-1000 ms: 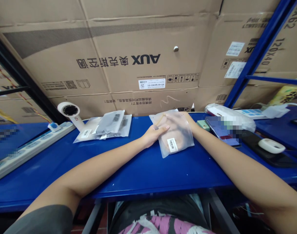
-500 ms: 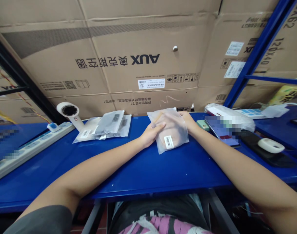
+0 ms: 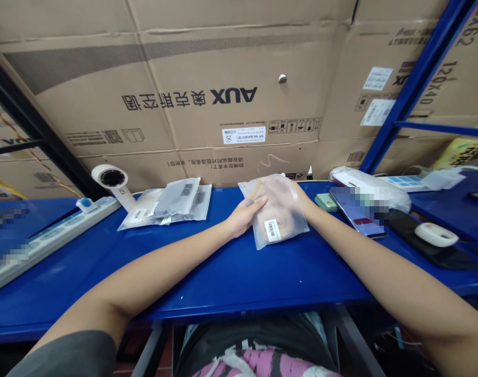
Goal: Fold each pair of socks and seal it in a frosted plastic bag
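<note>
- Here's the left hand (image 3: pixel 244 215), its grip clamped on the near-left side of a frosted bag (image 3: pixel 289 221), thumb pressed across the front!
- And the right hand (image 3: pixel 301 199), mostly behind that cloudy film; whether its grip is closed on anything, I can't tell.
- The bag sits mid-scene between both hands, over the blue worktop (image 3: pixel 242 283), barcode label (image 3: pixel 272 230) facing us.
- Over to the left, a pile of similar bags (image 3: pixel 176 201) lies beside a white round-headed device (image 3: pixel 121 195).
- Out right, a phone (image 3: pixel 354 209) lies near the right forearm.
</note>
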A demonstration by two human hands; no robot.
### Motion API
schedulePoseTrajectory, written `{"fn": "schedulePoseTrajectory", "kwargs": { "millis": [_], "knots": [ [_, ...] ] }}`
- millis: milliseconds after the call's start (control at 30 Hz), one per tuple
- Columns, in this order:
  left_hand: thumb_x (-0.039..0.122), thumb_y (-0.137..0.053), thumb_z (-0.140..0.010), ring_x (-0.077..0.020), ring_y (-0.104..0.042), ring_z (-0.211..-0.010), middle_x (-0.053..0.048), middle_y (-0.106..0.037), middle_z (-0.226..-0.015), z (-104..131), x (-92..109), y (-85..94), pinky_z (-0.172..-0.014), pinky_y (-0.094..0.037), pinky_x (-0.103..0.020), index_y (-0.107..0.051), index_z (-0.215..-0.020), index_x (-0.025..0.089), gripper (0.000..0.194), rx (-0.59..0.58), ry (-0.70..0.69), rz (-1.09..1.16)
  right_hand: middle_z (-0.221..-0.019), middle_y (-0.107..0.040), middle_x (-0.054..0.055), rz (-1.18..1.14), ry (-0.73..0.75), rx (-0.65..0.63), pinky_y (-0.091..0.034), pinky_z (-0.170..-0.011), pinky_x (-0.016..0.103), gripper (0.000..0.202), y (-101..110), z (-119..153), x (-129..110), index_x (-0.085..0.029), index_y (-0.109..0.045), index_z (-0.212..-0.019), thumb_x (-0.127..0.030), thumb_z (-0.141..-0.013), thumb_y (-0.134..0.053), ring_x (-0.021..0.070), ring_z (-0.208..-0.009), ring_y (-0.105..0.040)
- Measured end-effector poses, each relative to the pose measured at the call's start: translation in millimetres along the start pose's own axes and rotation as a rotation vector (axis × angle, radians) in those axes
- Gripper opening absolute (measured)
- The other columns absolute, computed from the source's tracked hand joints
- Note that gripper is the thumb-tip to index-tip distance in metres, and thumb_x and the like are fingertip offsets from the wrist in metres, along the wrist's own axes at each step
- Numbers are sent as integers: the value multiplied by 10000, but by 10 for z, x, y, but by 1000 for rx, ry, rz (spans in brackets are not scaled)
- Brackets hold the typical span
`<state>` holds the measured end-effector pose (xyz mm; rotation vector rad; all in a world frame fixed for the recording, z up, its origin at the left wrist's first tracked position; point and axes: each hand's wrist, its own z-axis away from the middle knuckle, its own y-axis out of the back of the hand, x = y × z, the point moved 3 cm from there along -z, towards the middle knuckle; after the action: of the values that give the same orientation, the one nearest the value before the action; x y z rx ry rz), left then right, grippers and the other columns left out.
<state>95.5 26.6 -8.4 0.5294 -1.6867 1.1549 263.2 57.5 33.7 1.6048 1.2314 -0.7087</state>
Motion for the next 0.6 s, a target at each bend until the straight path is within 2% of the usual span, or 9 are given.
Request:
{"fn": "schedulePoseTrajectory", "kwargs": {
  "millis": [133, 233, 367, 467, 600],
  "knots": [
    [398, -663, -888, -301, -605, -1226, -129, -693, -1235, 1, 23, 4, -1123, -399, -452, -657, -1208, 178, 389, 66, 34, 52, -997, -763, 69, 115, 99, -16, -488, -989, 456, 239, 25, 53, -46, -225, -758, -884, -393, -714, -772, 325, -1077, -659],
    [419, -621, -912, -299, -586, -1249, -112, -688, -1249, 4, 43, 8, -1129, -396, -437, -646, -1230, 187, 395, 67, 46, 92, -958, -769, 78, 101, 4, -73, -551, -839, 439, 260, 25, 97, -59, -209, -763, -875, -430, -739, -756, 321, -953, -690],
    [452, -639, -890, -293, -611, -1217, -107, -701, -1221, -23, 26, 60, -1107, -421, -449, -645, -1213, 207, 405, 92, 53, 119, -765, -754, 70, 229, -40, -59, -542, -728, 387, 209, 52, 86, -32, -185, -745, -712, -371, -641, -811, 331, -847, -679],
    [505, -637, -878, -294, -615, -1212, -114, -704, -1210, -57, -1, 111, -1088, -440, -454, -636, -1218, 210, 449, 124, 60, 136, -703, -725, 57, 317, -18, 12, -521, -720, 365, 167, 91, 68, -13, -175, -727, -663, -325, -625, -791, 316, -818, -662],
    [497, -648, -877, -297, -624, -1193, -139, -708, -1184, -77, -18, 148, -1074, -451, -462, -630, -1206, 173, 462, 181, 86, 148, -823, -709, 48, 330, 75, 60, -514, -811, 377, 153, 95, 54, -20, -195, -745, -728, -247, -586, -771, 267, -842, -644]
  ]
}}
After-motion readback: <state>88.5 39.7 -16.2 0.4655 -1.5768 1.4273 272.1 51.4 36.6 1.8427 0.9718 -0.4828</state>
